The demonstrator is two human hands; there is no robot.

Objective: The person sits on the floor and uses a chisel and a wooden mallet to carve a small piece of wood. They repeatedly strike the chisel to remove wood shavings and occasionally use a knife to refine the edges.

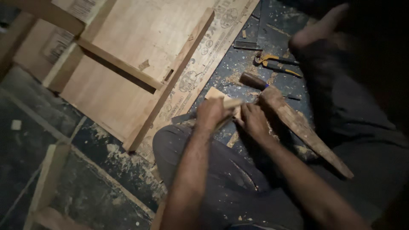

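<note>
My left hand (213, 113) grips a small pale wood piece (232, 103) held just above my knee. My right hand (254, 120) closes on the same piece from the right side, fingers curled around it. The part of the piece inside both hands is hidden. A long, rough, tapered wooden stake (306, 132) lies right beside my right hand, pointing toward the lower right. A flat pale wood offcut (214, 92) sits just behind my left hand.
A large plywood panel (140, 51) with nailed battens lies on the floor at upper left. Yellow-handled pliers (277, 64) and a brown wooden tool handle (252, 79) rest on the dark, shaving-strewn floor (85, 183). A wooden frame piece (47, 187) stands at lower left.
</note>
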